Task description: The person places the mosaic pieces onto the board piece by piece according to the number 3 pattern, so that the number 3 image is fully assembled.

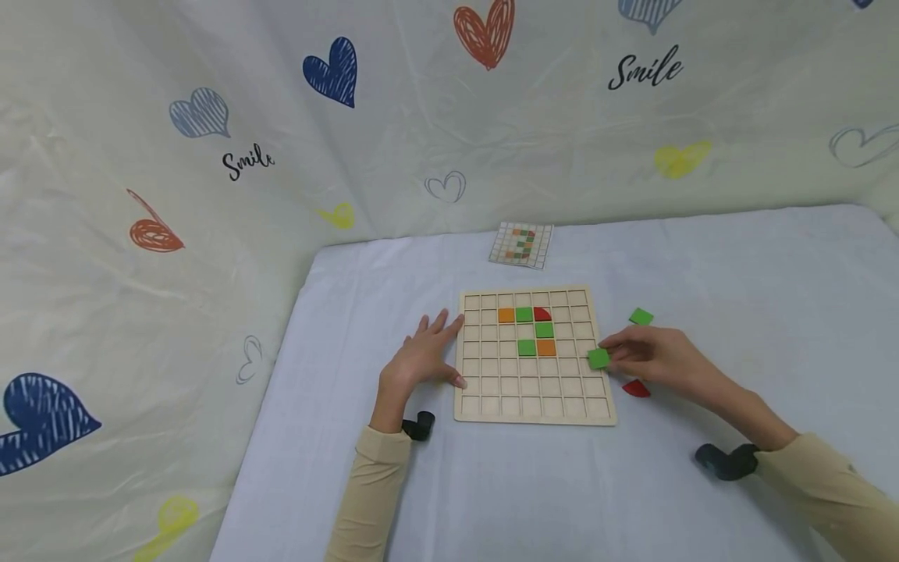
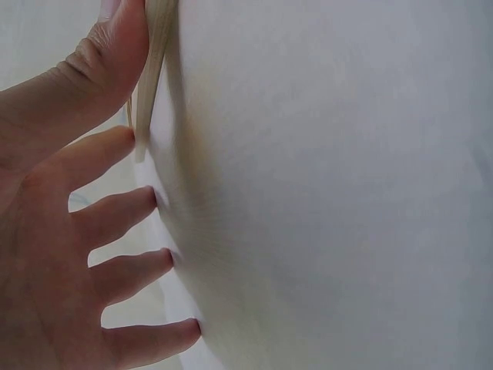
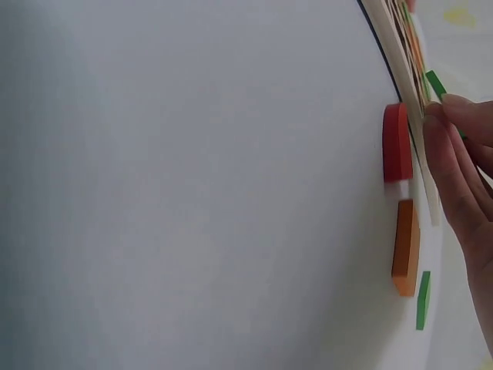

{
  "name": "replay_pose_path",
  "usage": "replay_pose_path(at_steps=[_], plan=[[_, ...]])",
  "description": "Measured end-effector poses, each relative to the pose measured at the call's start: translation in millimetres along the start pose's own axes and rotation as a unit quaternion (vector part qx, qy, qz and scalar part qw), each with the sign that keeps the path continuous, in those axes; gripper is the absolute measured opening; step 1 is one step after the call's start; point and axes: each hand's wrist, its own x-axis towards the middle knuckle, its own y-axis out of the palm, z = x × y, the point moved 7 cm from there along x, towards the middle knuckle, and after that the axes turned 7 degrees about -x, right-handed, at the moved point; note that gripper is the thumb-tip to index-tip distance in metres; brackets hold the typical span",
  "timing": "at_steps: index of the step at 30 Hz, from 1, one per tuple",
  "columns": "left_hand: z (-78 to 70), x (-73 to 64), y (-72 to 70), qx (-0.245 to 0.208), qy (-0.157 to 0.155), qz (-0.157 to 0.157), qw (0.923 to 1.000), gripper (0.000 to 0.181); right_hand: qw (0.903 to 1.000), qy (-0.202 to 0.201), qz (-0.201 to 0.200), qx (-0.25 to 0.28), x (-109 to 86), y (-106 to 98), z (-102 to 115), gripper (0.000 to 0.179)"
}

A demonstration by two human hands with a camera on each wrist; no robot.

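Note:
A square wooden grid board (image 1: 492,398) lies on the white cloth. Several tiles sit in its cells: an orange square (image 1: 506,315), green squares, a red quarter-circle (image 1: 541,314) and a second orange square (image 1: 546,348). My left hand (image 1: 421,355) spreads its fingers at the board's left edge, thumb and index finger touching it; the left wrist view shows the other fingertips down on the cloth. Over the board's right edge, my right hand (image 1: 653,357) pinches a green square tile (image 1: 598,358) between thumb and fingers.
Right of the board lie a loose green tile (image 1: 641,316) and a red quarter-circle tile (image 1: 636,388). An orange tile (image 3: 406,247) shows there in the right wrist view. Behind the board lies a pattern card (image 1: 521,245). A heart-printed curtain (image 1: 393,140) hangs at the table's back.

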Motion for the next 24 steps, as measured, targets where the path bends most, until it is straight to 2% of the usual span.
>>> replay_pose_path(at_steps=[18, 24], plan=[[0.0, 0.0, -0.2, -0.002, 0.002, -0.001, 1.0, 0.115, 0.9989, -0.007, 0.031, 0.035, 22.7, 25, 20, 0.03], [-0.1, 0.3, -0.5, 0.002, 0.003, -0.004, 1.0, 0.115, 0.9982, -0.021, 0.041, 0.04, 28.8, 35, 24, 0.03]])
